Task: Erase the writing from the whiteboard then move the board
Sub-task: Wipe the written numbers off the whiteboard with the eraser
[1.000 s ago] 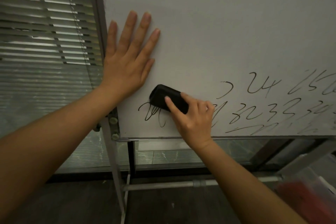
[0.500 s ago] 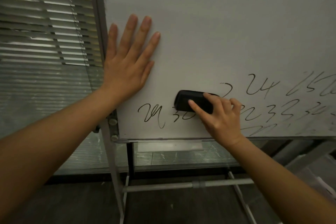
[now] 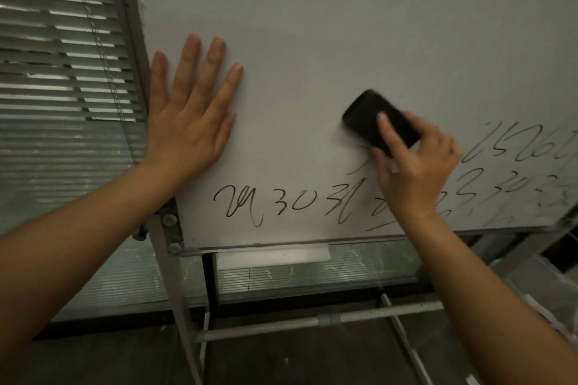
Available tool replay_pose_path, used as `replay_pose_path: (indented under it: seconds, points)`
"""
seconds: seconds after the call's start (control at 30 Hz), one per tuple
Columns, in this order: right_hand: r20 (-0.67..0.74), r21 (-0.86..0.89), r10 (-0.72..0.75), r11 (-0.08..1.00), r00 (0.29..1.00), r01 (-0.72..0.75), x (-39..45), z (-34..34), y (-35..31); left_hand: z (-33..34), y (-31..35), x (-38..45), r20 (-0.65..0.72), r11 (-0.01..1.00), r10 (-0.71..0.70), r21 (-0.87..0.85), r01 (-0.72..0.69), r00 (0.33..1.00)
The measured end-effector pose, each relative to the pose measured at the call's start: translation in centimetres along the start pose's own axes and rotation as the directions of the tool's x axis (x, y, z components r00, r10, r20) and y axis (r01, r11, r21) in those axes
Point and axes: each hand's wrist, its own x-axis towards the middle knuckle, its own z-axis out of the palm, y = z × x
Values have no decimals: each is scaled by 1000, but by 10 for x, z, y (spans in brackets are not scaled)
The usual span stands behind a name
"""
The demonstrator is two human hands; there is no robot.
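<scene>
right hand (image 3: 416, 172) is gripping the black eraser (image 3: 380, 123), index finger lying along its back, other fingers curled over its right end; eraser is blurring at its upper left edge and pressing on the whiteboard (image 3: 344, 25), tilted, upper left end higher

what's hard to read: the hand and wrist are covering part of the writing (image 3: 281, 203); only "30" and a few loops at the lower left are showing clean. strokes to the right of the wrist are looking smeared and faint, can't tell individual characters. top row at far right is running out of frame. a faint stroke is peeking out just below the eraser, left of the thumb

left hand (image 3: 187, 122) is lying flat on the board, fingers straight and spread, holding nothing, palm sitting near the board's left edge

edges: board's left edge is running along the grey frame post (image 3: 169, 275), bolts (image 3: 170, 233) showing at the lower corner. bottom edge is sitting just below the writing, a pale tray strip (image 3: 272, 255) hanging under it. board's top and right edges are cut off

room: wide blank area is lying above and left of the eraser, between both hands. window blinds (image 3: 62, 72) are hanging behind the post at left. stand crossbar (image 3: 312, 320) is running below; something pale at lower right is too cut off to identify
</scene>
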Motion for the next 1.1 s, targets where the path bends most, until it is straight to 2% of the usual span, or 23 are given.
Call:
replay_pose_path:
  seconds: [0.07, 0.17, 0.37, 0.53, 0.6, 0.73, 0.87, 1.1]
  points:
    - [-5, -1, 43, 999, 999, -43, 7, -1, 10, -1, 5, 1, 12, 1000, -24, -11, 24, 1000]
    - [12, 30, 22, 999, 1000, -22, -6, 3, -1, -1, 14, 4, 51, 998, -54, -38, 56, 997]
    - [109, 21, -93, 996, 990, 91, -66, 7, -30, -3, 55, 38, 9, 988, 107, -114, -105, 994]
    - [85, -14, -206, 978, 975, 208, -44, 1, -2, 3, 80, 77, -37, 984, 150, -88, -152, 988]
    - [33, -14, -178, 984, 984, 178, -16, -1, 17, 9, 82, 80, -35, 985, 150, -75, -152, 988]
    - [-24, -12, -8, 1000, 1000, 8, 30, -2, 41, 19, 81, 76, -47, 985, 164, -37, -166, 985]
    - [-1, 60, 42, 997, 999, -41, 11, 0, 21, 19, 82, 76, -64, 987, 159, -18, -161, 985]
    - [105, 54, -194, 980, 975, 189, -63, 9, -40, 20, 82, 76, -65, 986, 165, -11, -166, 984]
